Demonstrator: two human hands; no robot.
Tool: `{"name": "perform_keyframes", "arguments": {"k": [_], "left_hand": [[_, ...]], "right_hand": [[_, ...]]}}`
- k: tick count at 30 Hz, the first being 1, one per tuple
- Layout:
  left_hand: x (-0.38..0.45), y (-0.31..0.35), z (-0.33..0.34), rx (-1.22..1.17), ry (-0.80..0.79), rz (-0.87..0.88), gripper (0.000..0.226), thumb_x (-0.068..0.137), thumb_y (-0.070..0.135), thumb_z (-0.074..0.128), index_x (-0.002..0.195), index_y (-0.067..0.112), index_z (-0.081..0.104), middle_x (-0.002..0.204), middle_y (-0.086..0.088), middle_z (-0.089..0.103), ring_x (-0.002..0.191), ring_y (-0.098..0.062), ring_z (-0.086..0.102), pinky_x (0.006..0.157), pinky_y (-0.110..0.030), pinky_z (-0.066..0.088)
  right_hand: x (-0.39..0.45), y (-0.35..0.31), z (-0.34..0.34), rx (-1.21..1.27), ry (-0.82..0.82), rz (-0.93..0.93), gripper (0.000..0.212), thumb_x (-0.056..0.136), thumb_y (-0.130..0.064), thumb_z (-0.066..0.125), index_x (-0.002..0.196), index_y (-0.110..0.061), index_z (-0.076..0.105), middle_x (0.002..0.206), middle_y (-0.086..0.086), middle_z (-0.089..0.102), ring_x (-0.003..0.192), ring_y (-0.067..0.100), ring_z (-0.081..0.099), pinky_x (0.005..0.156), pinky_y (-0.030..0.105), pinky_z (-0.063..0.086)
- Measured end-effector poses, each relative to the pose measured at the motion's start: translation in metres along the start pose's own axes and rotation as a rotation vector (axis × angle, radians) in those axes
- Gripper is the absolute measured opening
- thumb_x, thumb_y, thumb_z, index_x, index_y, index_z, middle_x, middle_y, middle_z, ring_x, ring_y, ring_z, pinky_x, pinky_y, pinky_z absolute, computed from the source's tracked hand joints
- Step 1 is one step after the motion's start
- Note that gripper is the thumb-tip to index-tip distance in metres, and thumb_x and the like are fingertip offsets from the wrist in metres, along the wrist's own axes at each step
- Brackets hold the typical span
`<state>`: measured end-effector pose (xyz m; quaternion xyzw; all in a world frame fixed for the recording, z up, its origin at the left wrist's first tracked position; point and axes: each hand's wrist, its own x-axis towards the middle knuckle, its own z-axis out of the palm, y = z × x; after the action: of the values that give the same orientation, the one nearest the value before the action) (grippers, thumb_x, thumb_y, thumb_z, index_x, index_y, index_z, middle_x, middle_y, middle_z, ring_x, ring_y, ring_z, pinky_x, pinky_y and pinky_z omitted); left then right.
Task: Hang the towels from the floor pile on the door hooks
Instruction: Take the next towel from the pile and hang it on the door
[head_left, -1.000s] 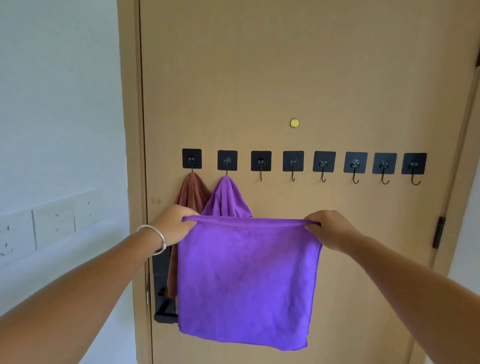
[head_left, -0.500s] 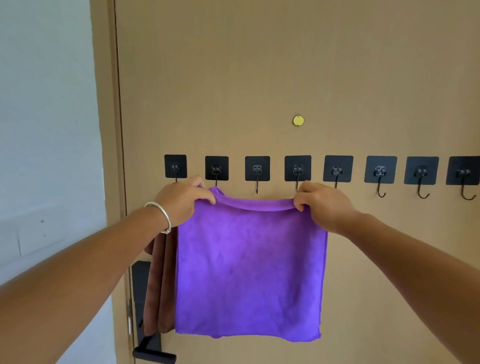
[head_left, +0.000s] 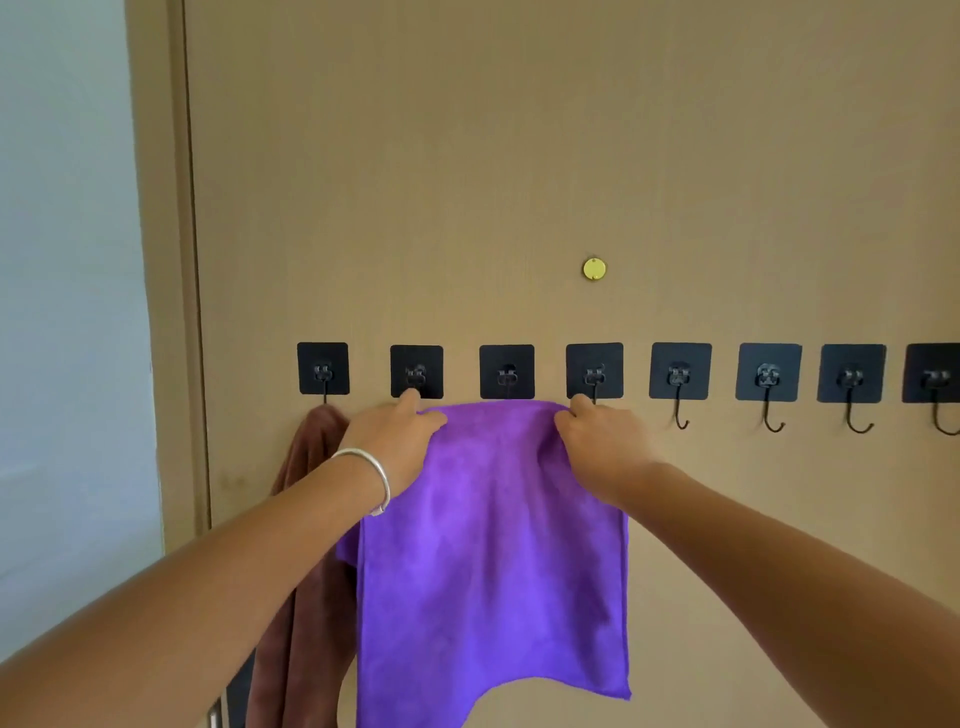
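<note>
Door (head_left: 519, 156): tan panel carrying a row of black adhesive hooks; a small brass disc (head_left: 594, 269) sits above the row.

Purple towel (head_left: 493, 545): held flat against the door, top edge bunched just under the third hook (head_left: 506, 372), whose prong is hidden behind the cloth. Risk: the edge may only rest on the prong, not over it, and the towel would slide to the floor on release.

Brown towel (head_left: 306, 519): hangs from the first hook (head_left: 322, 368), partly behind the left arm. Risk: a brushing forearm could drag it off.

Left hand (head_left: 395, 441): pinches the towel's top left corner, one finger touching the second hook (head_left: 416, 372).

Right hand (head_left: 597, 441): pinches the top right corner, below the fourth hook (head_left: 594, 371). Risk: uneven letting go leaves the towel lopsided.

Bracelet (head_left: 371, 475): on the left wrist; could snag the cloth.
</note>
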<state>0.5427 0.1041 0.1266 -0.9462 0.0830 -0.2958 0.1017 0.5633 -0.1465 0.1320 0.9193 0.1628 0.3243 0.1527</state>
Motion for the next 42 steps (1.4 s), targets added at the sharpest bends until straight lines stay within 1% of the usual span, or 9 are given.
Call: {"name": "perform_keyframes", "arguments": {"k": [4, 8, 12, 16, 20, 25, 30, 37, 42], "left_hand": [[-0.006, 0.037, 0.016, 0.097, -0.098, 0.048, 0.037, 0.097, 0.012, 0.034, 0.128, 0.022, 0.053, 0.123, -0.009, 0.048, 0.101, -0.030, 0.060, 0.068, -0.036, 0.039], [-0.016, 0.067, 0.035, -0.016, -0.189, 0.019, 0.036, 0.096, 0.011, 0.035, 0.128, 0.019, 0.049, 0.128, -0.008, 0.047, 0.102, -0.031, 0.063, 0.068, -0.039, 0.041], [-0.018, 0.087, 0.041, -0.040, -0.186, -0.010, 0.037, 0.095, 0.012, 0.041, 0.130, 0.016, 0.052, 0.129, -0.008, 0.044, 0.117, -0.029, 0.050, 0.088, -0.041, 0.044], [-0.021, 0.086, 0.035, 0.162, -0.265, 0.109, 0.041, 0.088, 0.021, 0.056, 0.128, 0.014, 0.057, 0.132, -0.007, 0.040, 0.123, -0.030, 0.037, 0.100, -0.041, 0.032], [-0.036, 0.072, 0.036, 0.254, -0.343, 0.250, 0.040, 0.086, 0.020, 0.059, 0.125, 0.013, 0.058, 0.128, -0.007, 0.049, 0.119, -0.030, 0.041, 0.099, -0.042, 0.032], [-0.042, 0.052, 0.015, 0.074, -0.091, 0.155, 0.027, 0.089, 0.014, 0.045, 0.110, 0.018, 0.062, 0.112, -0.003, 0.059, 0.109, -0.027, 0.050, 0.086, -0.038, 0.036], [-0.026, 0.077, 0.002, -0.192, 0.254, 0.378, 0.030, 0.083, 0.010, 0.044, 0.099, 0.021, 0.067, 0.100, 0.003, 0.062, 0.098, -0.023, 0.055, 0.085, -0.035, 0.042], [-0.011, 0.193, 0.028, -0.403, 0.218, 0.537, 0.033, 0.088, 0.028, 0.043, 0.118, 0.023, 0.056, 0.118, 0.003, 0.056, 0.116, -0.022, 0.049, 0.098, -0.036, 0.035], [-0.021, 0.263, 0.031, -0.546, 0.227, 0.650, 0.031, 0.081, 0.020, 0.058, 0.111, 0.018, 0.065, 0.102, -0.002, 0.064, 0.105, -0.027, 0.058, 0.091, -0.038, 0.044]], "right_hand": [[-0.015, -0.033, 0.024, 0.054, -0.089, -0.001, 0.027, 0.096, -0.012, 0.037, 0.119, -0.013, 0.052, 0.117, 0.008, 0.052, 0.097, 0.030, 0.062, 0.065, 0.036, 0.036], [-0.024, -0.059, 0.038, 0.154, -0.143, 0.017, 0.026, 0.097, -0.013, 0.041, 0.122, -0.011, 0.049, 0.118, 0.008, 0.051, 0.096, 0.031, 0.062, 0.065, 0.036, 0.037], [-0.027, -0.062, 0.044, 0.301, -0.129, 0.093, 0.026, 0.095, -0.020, 0.046, 0.120, -0.016, 0.052, 0.114, 0.005, 0.054, 0.095, 0.029, 0.059, 0.069, 0.034, 0.044], [-0.036, -0.058, 0.044, 0.201, -0.100, 0.103, 0.030, 0.092, -0.033, 0.042, 0.117, -0.023, 0.056, 0.117, 0.003, 0.049, 0.107, 0.025, 0.046, 0.085, 0.036, 0.039], [-0.052, -0.060, 0.052, 0.188, -0.301, 0.066, 0.035, 0.092, -0.037, 0.043, 0.121, -0.024, 0.057, 0.120, 0.004, 0.048, 0.112, 0.025, 0.046, 0.089, 0.037, 0.041], [-0.077, -0.041, 0.058, 0.257, -0.483, 0.072, 0.036, 0.092, -0.034, 0.046, 0.127, -0.032, 0.057, 0.130, -0.005, 0.052, 0.121, 0.019, 0.049, 0.093, 0.032, 0.040], [-0.100, -0.013, 0.051, 0.201, -0.437, 0.272, 0.038, 0.093, -0.032, 0.043, 0.129, -0.034, 0.054, 0.129, -0.006, 0.054, 0.118, 0.018, 0.052, 0.090, 0.030, 0.038], [-0.197, 0.041, 0.031, 0.125, -0.372, 0.645, 0.048, 0.091, -0.028, 0.046, 0.139, -0.029, 0.041, 0.134, -0.002, 0.049, 0.119, 0.022, 0.050, 0.096, 0.036, 0.042], [-0.284, 0.073, -0.008, 0.027, -0.395, 0.822, 0.044, 0.090, -0.025, 0.047, 0.134, -0.026, 0.043, 0.132, 0.001, 0.049, 0.116, 0.025, 0.051, 0.094, 0.035, 0.043]]}}
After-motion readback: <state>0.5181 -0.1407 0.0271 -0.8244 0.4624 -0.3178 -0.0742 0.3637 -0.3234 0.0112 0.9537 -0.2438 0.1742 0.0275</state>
